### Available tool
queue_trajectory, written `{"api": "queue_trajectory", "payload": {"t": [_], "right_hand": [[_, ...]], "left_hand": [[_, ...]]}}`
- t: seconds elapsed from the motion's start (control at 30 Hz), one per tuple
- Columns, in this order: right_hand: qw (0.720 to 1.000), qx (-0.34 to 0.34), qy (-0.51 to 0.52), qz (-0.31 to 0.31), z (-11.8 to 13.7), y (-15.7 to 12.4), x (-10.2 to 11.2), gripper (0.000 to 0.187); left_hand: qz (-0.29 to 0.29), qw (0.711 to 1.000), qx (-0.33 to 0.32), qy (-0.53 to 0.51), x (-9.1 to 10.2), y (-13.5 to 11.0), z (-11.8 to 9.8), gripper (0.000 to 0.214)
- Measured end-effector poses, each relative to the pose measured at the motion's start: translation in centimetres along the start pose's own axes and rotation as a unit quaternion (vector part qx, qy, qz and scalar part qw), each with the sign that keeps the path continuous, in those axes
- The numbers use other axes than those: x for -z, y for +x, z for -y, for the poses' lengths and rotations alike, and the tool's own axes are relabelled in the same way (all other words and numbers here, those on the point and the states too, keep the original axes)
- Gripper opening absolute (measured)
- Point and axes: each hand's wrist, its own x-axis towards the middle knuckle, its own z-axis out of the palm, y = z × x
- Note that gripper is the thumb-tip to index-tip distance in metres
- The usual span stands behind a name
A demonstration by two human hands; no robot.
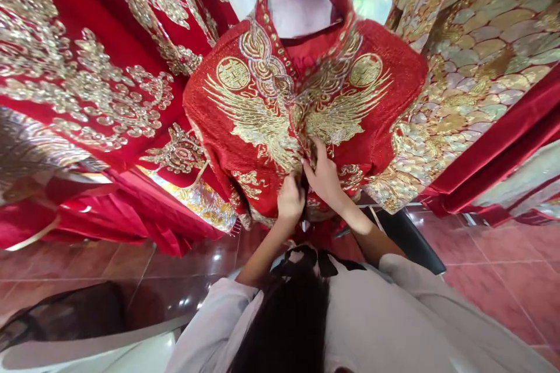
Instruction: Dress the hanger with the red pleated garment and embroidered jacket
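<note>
A red jacket (262, 99) with gold embroidered wings hangs in front of me on a hanger, its stand-up collar at the top. Both my hands are at the jacket's front opening, low in the middle. My left hand (290, 199) is closed, fingers pinched on the left edge of the opening. My right hand (324, 175) is closed too, gripping the right edge, with fingertips pressed into the fabric. What sits between the fingers besides cloth is hidden.
More red and gold embroidered garments (87, 87) hang at the left, and a gold scale-patterned one (476, 52) at the right. Red tiled floor (503, 268) lies below. A dark chair (406, 236) stands behind the jacket, and a white surface (109, 355) lies at the bottom left.
</note>
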Motion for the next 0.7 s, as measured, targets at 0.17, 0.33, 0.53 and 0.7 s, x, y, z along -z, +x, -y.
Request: {"api": "queue_trajectory", "payload": {"t": [0.17,0.33,0.53,0.7], "right_hand": [[0.992,-0.042,-0.036,-0.115,-3.9,-2.5,-1.6,0.043],[0.979,-0.012,-0.008,-0.204,-3.7,-3.1,-1.7,0.027],[0.989,0.036,0.023,-0.138,0.0,-1.3,-0.9,0.029],[0.997,0.035,0.028,-0.065,0.7,-0.2,-2.8,0.023]], "left_hand": [[-0.089,0.990,0.054,0.097,1.0,-1.0,5.1,0.035],[-0.112,0.983,0.064,0.132,3.4,-0.6,7.4,0.034],[-0.160,0.972,0.055,0.164,4.1,-0.3,8.4,0.050],[-0.229,0.952,0.082,0.187,4.4,0.3,10.4,0.059]]}}
